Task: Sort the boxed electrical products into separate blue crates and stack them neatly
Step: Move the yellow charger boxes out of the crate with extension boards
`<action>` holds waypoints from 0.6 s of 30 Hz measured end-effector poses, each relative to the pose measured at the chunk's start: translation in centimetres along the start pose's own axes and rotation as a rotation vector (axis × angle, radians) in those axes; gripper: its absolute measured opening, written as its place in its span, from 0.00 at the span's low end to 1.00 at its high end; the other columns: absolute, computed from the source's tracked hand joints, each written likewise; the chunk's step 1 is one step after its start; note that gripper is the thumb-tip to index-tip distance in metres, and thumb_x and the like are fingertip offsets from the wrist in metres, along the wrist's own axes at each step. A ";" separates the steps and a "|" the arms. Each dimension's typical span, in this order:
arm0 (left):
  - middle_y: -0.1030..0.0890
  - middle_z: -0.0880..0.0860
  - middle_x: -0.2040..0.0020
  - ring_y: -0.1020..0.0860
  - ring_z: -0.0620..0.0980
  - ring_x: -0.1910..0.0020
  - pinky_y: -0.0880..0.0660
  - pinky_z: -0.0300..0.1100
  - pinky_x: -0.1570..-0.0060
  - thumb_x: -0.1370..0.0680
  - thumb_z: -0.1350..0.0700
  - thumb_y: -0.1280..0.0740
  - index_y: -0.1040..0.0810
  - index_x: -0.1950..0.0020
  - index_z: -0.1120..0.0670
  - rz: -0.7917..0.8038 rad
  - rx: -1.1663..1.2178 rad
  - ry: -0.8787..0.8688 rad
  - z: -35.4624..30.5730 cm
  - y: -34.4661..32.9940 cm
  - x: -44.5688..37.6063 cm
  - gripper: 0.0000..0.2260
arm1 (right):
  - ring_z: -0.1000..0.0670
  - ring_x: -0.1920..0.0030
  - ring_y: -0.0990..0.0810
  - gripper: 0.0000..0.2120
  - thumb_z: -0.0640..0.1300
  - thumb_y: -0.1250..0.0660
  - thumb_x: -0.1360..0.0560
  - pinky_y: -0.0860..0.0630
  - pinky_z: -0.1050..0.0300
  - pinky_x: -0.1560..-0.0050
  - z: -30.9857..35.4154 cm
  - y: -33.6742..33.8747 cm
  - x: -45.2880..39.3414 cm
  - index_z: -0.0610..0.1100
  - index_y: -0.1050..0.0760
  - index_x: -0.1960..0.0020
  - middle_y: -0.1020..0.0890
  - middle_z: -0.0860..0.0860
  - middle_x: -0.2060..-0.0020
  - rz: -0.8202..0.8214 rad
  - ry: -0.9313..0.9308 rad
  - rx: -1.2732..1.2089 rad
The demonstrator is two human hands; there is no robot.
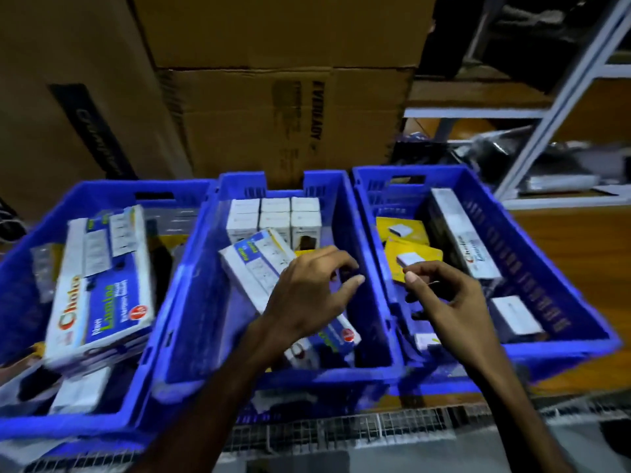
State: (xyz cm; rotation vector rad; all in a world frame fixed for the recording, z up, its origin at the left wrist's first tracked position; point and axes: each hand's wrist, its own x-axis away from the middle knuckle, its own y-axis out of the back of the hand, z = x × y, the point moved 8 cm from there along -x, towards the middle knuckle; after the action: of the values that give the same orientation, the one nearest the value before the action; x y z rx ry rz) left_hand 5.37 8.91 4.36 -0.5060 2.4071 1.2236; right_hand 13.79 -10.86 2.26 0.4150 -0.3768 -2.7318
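Note:
Three blue crates stand side by side. The left crate (20, 268) holds long white and blue boxes (102, 278) stacked on top. In the middle crate (191, 302), small white boxes (273, 216) stand in rows at the back and a long white and blue box (252, 268) lies tilted. My left hand (307, 295) hovers over that box with fingers loosely curled, holding nothing. The right crate (563, 285) contains yellow packs (403, 230), a long box (461, 233) and small white boxes (515, 315). My right hand (440, 298) hangs above its near left corner, fingers curled, empty.
Large brown cardboard cartons (273, 114) rise directly behind the crates. A white metal shelf frame (563, 97) with dark bagged goods stands at the right. The crates rest on a wire mesh surface (375, 428), with a wooden floor (580, 233) to the right.

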 end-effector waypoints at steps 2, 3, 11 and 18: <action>0.20 0.47 0.57 0.22 0.46 0.59 0.23 0.47 0.56 0.23 0.49 0.28 0.19 0.51 0.50 0.056 0.009 -0.003 -0.7 -2.2 -2.0 0.06 | 0.41 0.59 0.16 0.03 0.43 0.29 0.20 0.16 0.38 0.63 -1.6 2.3 -0.4 0.49 0.17 0.52 0.17 0.46 0.63 -0.011 -0.034 0.005; 0.20 0.47 0.57 0.21 0.47 0.59 0.23 0.47 0.55 0.23 0.49 0.28 0.19 0.52 0.50 0.080 0.011 0.000 -1.0 -3.3 -3.0 0.06 | 0.41 0.59 0.16 0.03 0.43 0.30 0.20 0.16 0.38 0.63 -2.3 3.4 -0.8 0.49 0.18 0.52 0.16 0.45 0.63 -0.011 -0.044 0.017; 0.18 0.48 0.55 0.20 0.48 0.57 0.23 0.44 0.55 0.22 0.48 0.28 0.17 0.48 0.51 0.197 -0.073 0.007 -0.9 -10.8 -9.6 0.08 | 0.47 0.62 0.17 0.01 0.48 0.28 0.22 0.18 0.41 0.58 -8.9 8.2 -3.8 0.53 0.17 0.51 0.16 0.53 0.65 0.090 -0.086 0.225; 0.15 0.48 0.55 0.18 0.47 0.56 0.21 0.45 0.55 0.23 0.48 0.28 0.16 0.49 0.50 0.229 -0.158 0.069 1.5 -14.7 -13.7 0.08 | 0.55 0.57 0.17 0.11 0.55 0.27 0.23 0.22 0.54 0.53 -10.7 6.8 -8.6 0.51 0.18 0.45 0.15 0.57 0.61 0.418 -0.044 0.524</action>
State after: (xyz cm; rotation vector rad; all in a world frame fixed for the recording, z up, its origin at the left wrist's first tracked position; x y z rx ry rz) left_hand 24.44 3.92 0.32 -0.3280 2.4928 1.5255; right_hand 27.03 -15.93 -3.51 0.3549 -1.0689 -2.2139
